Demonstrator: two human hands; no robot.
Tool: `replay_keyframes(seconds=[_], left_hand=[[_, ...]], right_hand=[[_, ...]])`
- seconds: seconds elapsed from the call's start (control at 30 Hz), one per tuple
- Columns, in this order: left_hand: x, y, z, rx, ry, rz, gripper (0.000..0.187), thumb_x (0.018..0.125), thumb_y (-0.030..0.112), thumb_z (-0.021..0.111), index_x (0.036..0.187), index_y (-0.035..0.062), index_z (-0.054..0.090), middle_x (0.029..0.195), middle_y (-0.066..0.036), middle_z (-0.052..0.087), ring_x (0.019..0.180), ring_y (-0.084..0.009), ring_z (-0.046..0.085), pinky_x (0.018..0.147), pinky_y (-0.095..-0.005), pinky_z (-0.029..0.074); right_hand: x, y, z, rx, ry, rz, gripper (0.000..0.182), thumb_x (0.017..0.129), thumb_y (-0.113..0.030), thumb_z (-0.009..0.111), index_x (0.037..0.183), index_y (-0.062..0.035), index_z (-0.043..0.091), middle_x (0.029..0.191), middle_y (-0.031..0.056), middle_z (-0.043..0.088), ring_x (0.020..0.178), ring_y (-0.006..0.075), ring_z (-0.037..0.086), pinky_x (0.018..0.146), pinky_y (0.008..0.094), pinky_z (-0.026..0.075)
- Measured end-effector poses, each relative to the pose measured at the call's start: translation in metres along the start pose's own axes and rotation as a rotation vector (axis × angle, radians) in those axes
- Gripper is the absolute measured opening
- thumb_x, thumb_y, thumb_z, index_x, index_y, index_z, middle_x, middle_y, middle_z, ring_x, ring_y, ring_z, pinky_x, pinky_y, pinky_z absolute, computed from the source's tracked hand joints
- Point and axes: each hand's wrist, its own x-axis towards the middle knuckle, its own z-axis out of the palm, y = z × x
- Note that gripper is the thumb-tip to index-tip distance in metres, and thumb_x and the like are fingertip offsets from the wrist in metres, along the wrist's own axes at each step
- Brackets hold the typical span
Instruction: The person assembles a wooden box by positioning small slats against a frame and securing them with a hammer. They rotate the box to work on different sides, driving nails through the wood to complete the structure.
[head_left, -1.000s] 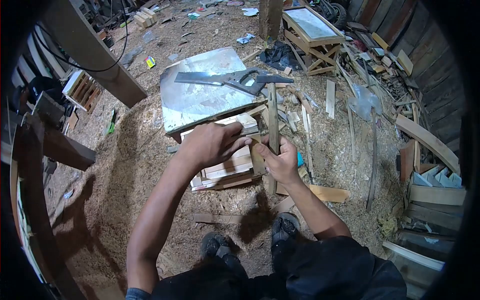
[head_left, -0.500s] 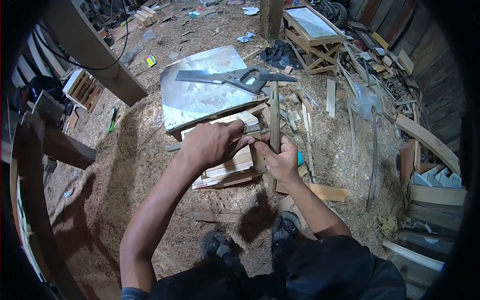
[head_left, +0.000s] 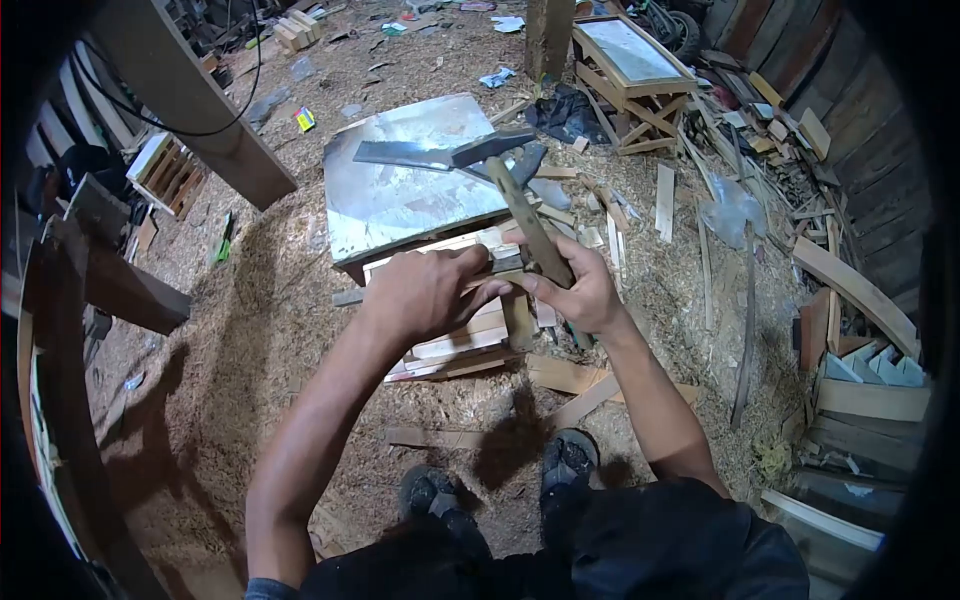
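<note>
My right hand (head_left: 585, 292) grips the wooden handle of a hammer (head_left: 520, 205), whose dark head points up and left over a metal sheet (head_left: 400, 190). My left hand (head_left: 425, 290) presses on a small crate of light wooden slats (head_left: 460, 335) on the sawdust floor, fingers pinched at the top slat right beside the right hand. A handsaw (head_left: 430, 155) lies on the metal sheet behind the hammer head. What the left fingers pinch is too small to see.
Sawdust and wood offcuts cover the floor. A wooden frame stand (head_left: 625, 70) is at the back right, a thick beam (head_left: 190, 100) at the back left, stacked boards (head_left: 860, 290) on the right. My feet (head_left: 500, 480) are just below the crate.
The hammer has tilted from upright to leaning left, its head swinging over the saw. My right hand moved slightly up and right. My left hand stayed on the crate.
</note>
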Motion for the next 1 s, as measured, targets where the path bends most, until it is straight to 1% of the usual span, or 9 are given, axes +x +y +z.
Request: replay_keyframes(seconds=[0.07, 0.17, 0.27, 0.47, 0.57, 0.67, 0.77, 0.87, 1.0], left_hand=[[-0.001, 0.001, 0.001, 0.009, 0.013, -0.006, 0.049, 0.098, 0.056, 0.046, 0.101, 0.0084, 0.056, 0.066, -0.018, 0.064, 0.064, -0.0401, 0.065, 0.059, -0.0510, 0.052], [-0.002, 0.000, 0.002, -0.006, 0.032, 0.004, 0.049, 0.097, 0.057, 0.047, 0.105, 0.0087, 0.054, 0.067, -0.017, 0.065, 0.065, -0.0401, 0.066, 0.060, -0.0506, 0.052], [-0.002, 0.003, -0.004, -0.064, -0.010, -0.059, 0.047, 0.097, 0.055, 0.050, 0.109, 0.0090, 0.051, 0.072, -0.017, 0.067, 0.067, -0.0401, 0.067, 0.061, -0.0500, 0.053], [-0.005, -0.005, 0.004, -0.257, 0.130, 0.062, 0.040, 0.094, 0.039, 0.063, 0.116, 0.0087, 0.050, 0.087, -0.014, 0.071, 0.078, -0.0388, 0.069, 0.065, -0.0483, 0.054], [-0.003, -0.008, 0.007, -0.347, 0.185, 0.125, 0.037, 0.092, 0.029, 0.067, 0.117, 0.0073, 0.052, 0.091, -0.014, 0.071, 0.083, -0.0379, 0.069, 0.068, -0.0470, 0.054], [-0.003, -0.010, 0.002, -0.460, 0.156, 0.145, 0.032, 0.090, 0.022, 0.070, 0.113, 0.0051, 0.055, 0.094, -0.016, 0.071, 0.085, -0.0370, 0.069, 0.068, -0.0450, 0.054], [0.000, -0.012, 0.004, -0.496, 0.178, 0.166, 0.029, 0.089, 0.020, 0.071, 0.108, 0.0034, 0.057, 0.093, -0.016, 0.071, 0.085, -0.0355, 0.070, 0.068, -0.0422, 0.053], [0.004, -0.016, 0.014, -0.506, 0.259, 0.233, 0.029, 0.089, 0.020, 0.071, 0.108, 0.0034, 0.057, 0.091, -0.015, 0.070, 0.081, -0.0336, 0.070, 0.067, -0.0400, 0.053], [0.002, -0.013, 0.007, -0.516, 0.210, 0.182, 0.031, 0.089, 0.020, 0.072, 0.112, 0.0041, 0.059, 0.091, -0.015, 0.071, 0.076, -0.0324, 0.069, 0.065, -0.0400, 0.052]], right_hand=[[0.000, -0.002, 0.006, 0.099, 0.033, -0.031, 0.046, 0.088, -0.017, 0.076, 0.129, -0.0024, 0.060, 0.122, 0.0063, 0.064, 0.113, 0.0127, 0.058, 0.097, 0.0286, 0.046], [-0.001, 0.001, 0.012, 0.048, 0.081, -0.057, 0.048, 0.088, -0.020, 0.077, 0.128, -0.0022, 0.060, 0.124, 0.0070, 0.064, 0.112, 0.0133, 0.059, 0.097, 0.0287, 0.046], [-0.003, 0.000, 0.010, 0.060, 0.071, 0.008, 0.051, 0.087, -0.023, 0.078, 0.129, -0.0017, 0.059, 0.126, 0.0082, 0.063, 0.114, 0.0144, 0.059, 0.098, 0.0290, 0.046], [-0.002, -0.003, 0.012, 0.094, 0.074, 0.054, 0.050, 0.086, -0.023, 0.079, 0.126, 0.0008, 0.060, 0.123, 0.0095, 0.063, 0.113, 0.0143, 0.059, 0.096, 0.0285, 0.048], [-0.001, -0.004, 0.016, 0.053, 0.098, 0.014, 0.049, 0.087, -0.020, 0.078, 0.126, 0.0020, 0.059, 0.122, 0.0098, 0.063, 0.113, 0.0140, 0.060, 0.096, 0.0284, 0.048], [-0.001, -0.006, 0.015, 0.020, 0.098, 0.034, 0.047, 0.087, -0.016, 0.077, 0.126, 0.0022, 0.059, 0.122, 0.0105, 0.063, 0.113, 0.0147, 0.060, 0.096, 0.0287, 0.048], [-0.001, -0.005, 0.017, 0.048, 0.104, 0.014, 0.046, 0.087, -0.015, 0.077, 0.125, 0.0022, 0.059, 0.123, 0.0109, 0.063, 0.113, 0.0152, 0.060, 0.096, 0.0287, 0.048], [-0.002, -0.006, 0.016, 0.088, 0.108, 0.070, 0.046, 0.087, -0.015, 0.077, 0.125, 0.0020, 0.059, 0.123, 0.0114, 0.063, 0.113, 0.0154, 0.060, 0.097, 0.0286, 0.048], [-0.002, -0.001, 0.014, 0.077, 0.102, 0.025, 0.046, 0.087, -0.016, 0.077, 0.126, 0.0013, 0.059, 0.123, 0.0112, 0.063, 0.113, 0.0149, 0.060, 0.095, 0.0277, 0.048]])
